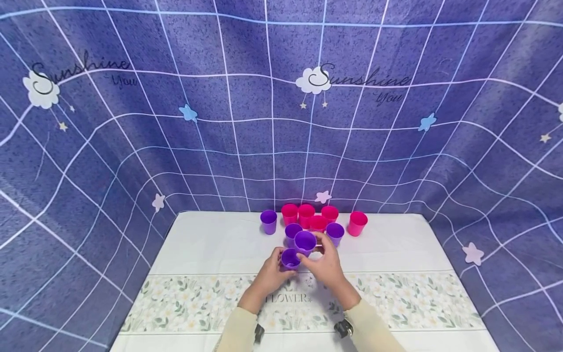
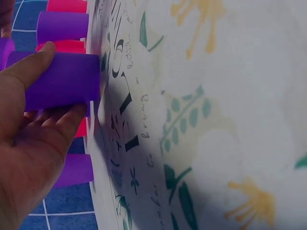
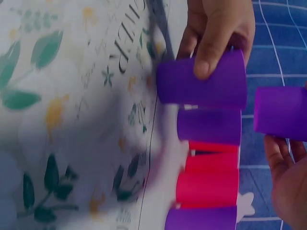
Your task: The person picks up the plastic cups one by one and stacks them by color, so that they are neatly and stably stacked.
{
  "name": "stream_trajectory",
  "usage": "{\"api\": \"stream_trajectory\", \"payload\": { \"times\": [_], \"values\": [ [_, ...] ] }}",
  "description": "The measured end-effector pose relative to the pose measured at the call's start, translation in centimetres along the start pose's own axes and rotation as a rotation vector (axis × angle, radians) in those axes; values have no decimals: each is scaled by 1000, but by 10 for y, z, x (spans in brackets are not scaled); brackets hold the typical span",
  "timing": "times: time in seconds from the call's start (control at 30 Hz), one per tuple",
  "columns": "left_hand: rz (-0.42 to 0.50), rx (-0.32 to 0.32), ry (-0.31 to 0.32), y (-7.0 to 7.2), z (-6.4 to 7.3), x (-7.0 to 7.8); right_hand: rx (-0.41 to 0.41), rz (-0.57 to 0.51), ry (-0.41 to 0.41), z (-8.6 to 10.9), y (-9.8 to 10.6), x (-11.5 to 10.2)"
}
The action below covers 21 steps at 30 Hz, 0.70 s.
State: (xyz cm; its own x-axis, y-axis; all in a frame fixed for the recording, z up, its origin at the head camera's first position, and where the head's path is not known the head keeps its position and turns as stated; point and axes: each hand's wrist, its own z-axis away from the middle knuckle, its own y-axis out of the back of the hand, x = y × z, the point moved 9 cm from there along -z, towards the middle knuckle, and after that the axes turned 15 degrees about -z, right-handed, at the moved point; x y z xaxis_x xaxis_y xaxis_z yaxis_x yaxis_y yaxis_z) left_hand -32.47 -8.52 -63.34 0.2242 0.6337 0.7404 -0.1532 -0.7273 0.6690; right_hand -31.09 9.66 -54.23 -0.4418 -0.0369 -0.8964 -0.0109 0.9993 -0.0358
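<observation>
Head view: at the bench (image 1: 211,244), the left hand (image 1: 269,276) has its grip clamped round the lower purple cup (image 1: 290,257); the right hand (image 1: 327,264) pinches the higher purple cup (image 1: 305,241). Left wrist view: the lower cup's side is smooth, plain. Right wrist view: it widens rimward, apart from the higher.

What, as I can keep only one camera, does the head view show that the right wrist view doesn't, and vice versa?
Only head: cream sleeves, "Sunshine" lettering, cup interiors.

Only right wrist: side-on, rim to base, the purple cup in the left hand.

Both: that hand, the right hand gripping another purple cup, pink cups.
</observation>
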Motion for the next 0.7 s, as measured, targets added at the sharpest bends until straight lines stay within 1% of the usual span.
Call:
{"api": "stream_trajectory", "payload": {
  "times": [0.1,0.2,0.33,0.47,0.6,0.7],
  "values": [
    [-4,4,0,0,-1,-1,-29,-29,5,1,-11,-1],
    [-14,8,-13,1,-1,-1,-56,-27,5,2,-19,2],
    [35,-16,-25,0,1,0,-104,-14,-15,4,-26,11],
    [95,-44,-12,0,3,0,-131,44,-23,7,-30,21],
    [102,-53,0,0,4,-1,-133,133,-14,10,-30,26],
    [95,-56,10,1,5,-1,-145,164,-16,12,-32,28]
  ]
}}
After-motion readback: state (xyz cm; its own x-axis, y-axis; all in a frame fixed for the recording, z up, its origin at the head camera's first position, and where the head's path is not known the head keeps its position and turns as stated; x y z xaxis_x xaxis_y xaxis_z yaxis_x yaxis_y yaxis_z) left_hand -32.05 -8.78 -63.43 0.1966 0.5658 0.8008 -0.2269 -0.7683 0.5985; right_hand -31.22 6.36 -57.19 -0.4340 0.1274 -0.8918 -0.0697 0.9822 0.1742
